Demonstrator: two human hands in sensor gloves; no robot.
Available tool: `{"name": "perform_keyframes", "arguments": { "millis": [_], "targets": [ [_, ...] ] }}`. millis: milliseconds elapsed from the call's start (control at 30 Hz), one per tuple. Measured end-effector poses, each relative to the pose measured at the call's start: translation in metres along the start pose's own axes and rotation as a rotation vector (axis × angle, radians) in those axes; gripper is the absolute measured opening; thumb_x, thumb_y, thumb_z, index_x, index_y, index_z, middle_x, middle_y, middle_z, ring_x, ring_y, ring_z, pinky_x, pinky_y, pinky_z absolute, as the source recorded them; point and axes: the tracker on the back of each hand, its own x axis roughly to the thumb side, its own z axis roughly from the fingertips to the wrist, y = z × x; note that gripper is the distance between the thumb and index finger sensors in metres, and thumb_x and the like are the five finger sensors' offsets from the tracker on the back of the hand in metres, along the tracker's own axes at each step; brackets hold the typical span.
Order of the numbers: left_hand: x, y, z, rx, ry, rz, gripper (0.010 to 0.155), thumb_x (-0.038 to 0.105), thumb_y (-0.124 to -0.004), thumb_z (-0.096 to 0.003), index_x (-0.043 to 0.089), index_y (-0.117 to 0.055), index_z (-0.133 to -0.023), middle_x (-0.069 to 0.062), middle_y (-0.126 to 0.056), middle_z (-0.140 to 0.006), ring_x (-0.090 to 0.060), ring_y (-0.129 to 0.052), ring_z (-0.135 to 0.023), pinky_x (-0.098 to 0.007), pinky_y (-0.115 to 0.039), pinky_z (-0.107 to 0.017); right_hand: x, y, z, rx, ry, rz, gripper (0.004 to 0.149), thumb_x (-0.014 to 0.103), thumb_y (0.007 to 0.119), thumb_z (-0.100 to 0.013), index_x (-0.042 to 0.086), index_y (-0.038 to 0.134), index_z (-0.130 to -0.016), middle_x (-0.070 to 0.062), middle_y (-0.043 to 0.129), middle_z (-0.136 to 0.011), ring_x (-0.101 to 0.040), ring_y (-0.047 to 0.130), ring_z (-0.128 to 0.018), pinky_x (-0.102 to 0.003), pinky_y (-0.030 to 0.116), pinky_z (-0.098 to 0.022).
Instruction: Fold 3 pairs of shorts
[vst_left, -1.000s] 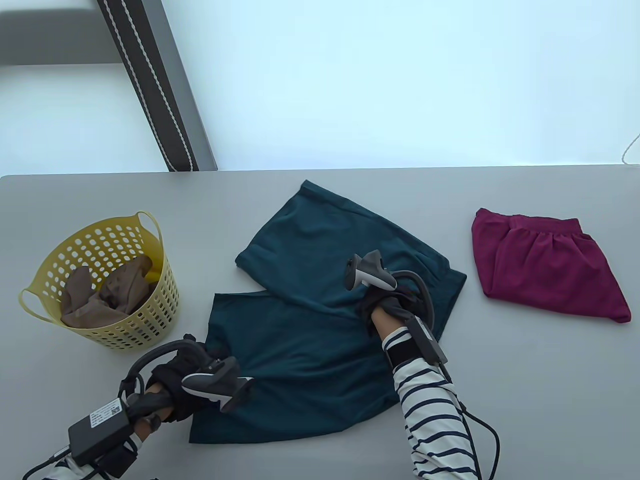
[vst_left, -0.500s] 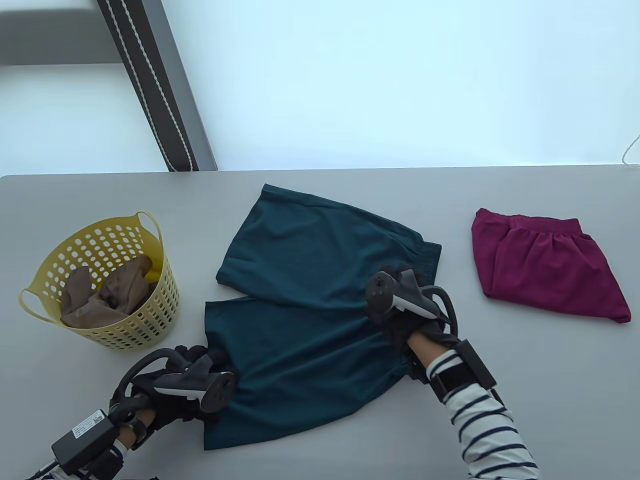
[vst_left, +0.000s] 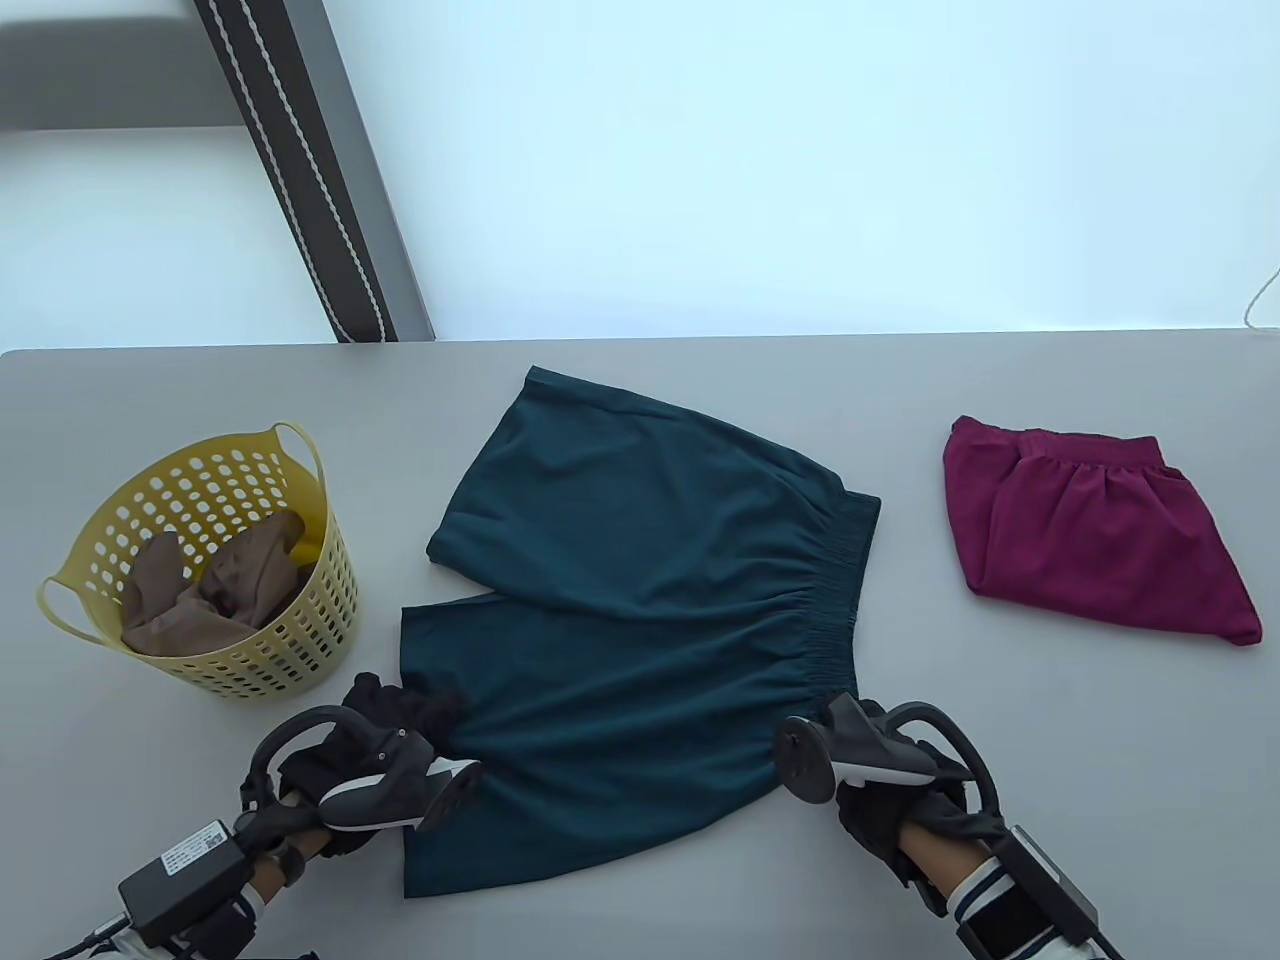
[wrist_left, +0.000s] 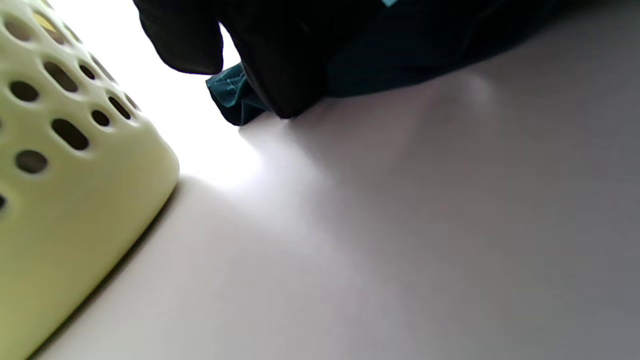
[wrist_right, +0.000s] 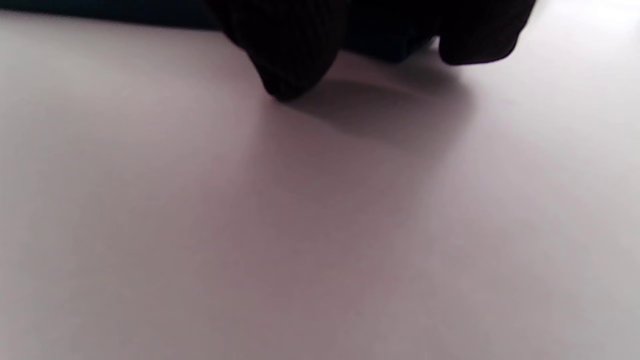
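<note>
The teal shorts (vst_left: 640, 600) lie spread flat in the middle of the table, waistband to the right, both legs pointing left. My left hand (vst_left: 400, 715) is at the hem of the near leg; in the left wrist view its fingers (wrist_left: 280, 75) pinch that teal hem (wrist_left: 227, 95). At the waistband's near corner my right hand (vst_left: 870, 800) has its fingers under the tracker. In the right wrist view its curled fingers (wrist_right: 290, 60) touch the table with dark cloth between them. Maroon shorts (vst_left: 1090, 530) lie folded at the right. Brown shorts (vst_left: 220, 590) sit crumpled in the basket.
The yellow perforated basket (vst_left: 225, 438) stands at the left, close to my left hand, and fills the left edge of the left wrist view (wrist_left: 60, 200). The grey table (vst_left: 1000, 750) ends at a far edge behind the shorts.
The teal shorts have turned and flattened, and the waistband now shows. My right hand slid from the middle of the shorts to the near waistband corner. My left hand shifted slightly along the near hem.
</note>
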Motion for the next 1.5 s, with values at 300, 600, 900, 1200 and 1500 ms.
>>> {"name": "perform_keyframes", "arguments": {
  "millis": [300, 600, 900, 1200, 1500],
  "targets": [
    [0.0, 0.004, 0.0, 0.053, 0.012, -0.041, 0.051, 0.049, -0.065, -0.0421, 0.032, -0.065, -0.09, 0.024, -0.089, -0.069, -0.003, -0.103, -0.067, -0.044, -0.079, -0.07, 0.001, -0.004, 0.0, -0.397, 0.14, 0.148, 0.046, 0.025, 0.079, -0.041, 0.031, 0.067, -0.086, -0.003, 0.075, -0.088, -0.026, 0.092, -0.071, -0.034, 0.083, -0.05],
    [-0.019, 0.026, 0.017, -0.005, -0.149, 0.155, 0.042, 0.051, -0.069, -0.041, 0.043, -0.071, -0.082, 0.026, -0.093, -0.063, -0.002, -0.104, -0.063, -0.044, -0.078, -0.071, -0.024, -0.035, 0.022, -0.189, 0.025, -0.092, 0.043, 0.024, 0.082, -0.037, 0.025, 0.077, -0.08, -0.004, 0.092, -0.072, -0.022, 0.104, -0.056, -0.038, 0.086, -0.043],
    [-0.076, 0.115, 0.057, 0.045, -0.309, 0.415, 0.045, 0.049, -0.071, -0.0436, 0.037, -0.074, -0.086, 0.022, -0.096, -0.064, -0.006, -0.105, -0.063, -0.047, -0.077, -0.071, -0.093, -0.1, 0.062, -0.178, -0.028, -0.484, 0.046, 0.029, 0.082, -0.038, 0.019, 0.078, -0.082, -0.008, 0.096, -0.065, -0.024, 0.104, -0.049, -0.042, 0.085, -0.041],
    [-0.075, 0.102, -0.029, 0.102, 0.119, 0.237, 0.048, 0.046, -0.068, -0.0456, 0.034, -0.068, -0.092, 0.02, -0.092, -0.072, -0.007, -0.103, -0.068, -0.048, -0.076, -0.071, -0.11, -0.074, -0.014, -0.238, 0.331, -0.452, 0.046, 0.024, 0.079, -0.041, 0.017, 0.073, -0.086, -0.011, 0.089, -0.072, -0.029, 0.098, -0.058, -0.047, 0.078, -0.048],
    [-0.036, 0.067, -0.075, 0.036, 0.244, 0.064, 0.059, 0.045, -0.062, -0.0475, 0.028, -0.051, -0.103, 0.01, -0.083, -0.093, -0.014, -0.097, -0.083, -0.051, -0.072, -0.073, -0.099, -0.039, -0.047, -0.221, 0.522, -0.205, 0.049, 0.032, 0.071, -0.044, 0.017, 0.068, -0.091, -0.014, 0.084, -0.081, -0.035, 0.092, -0.068, -0.051, 0.072, -0.054]
  ]
}}
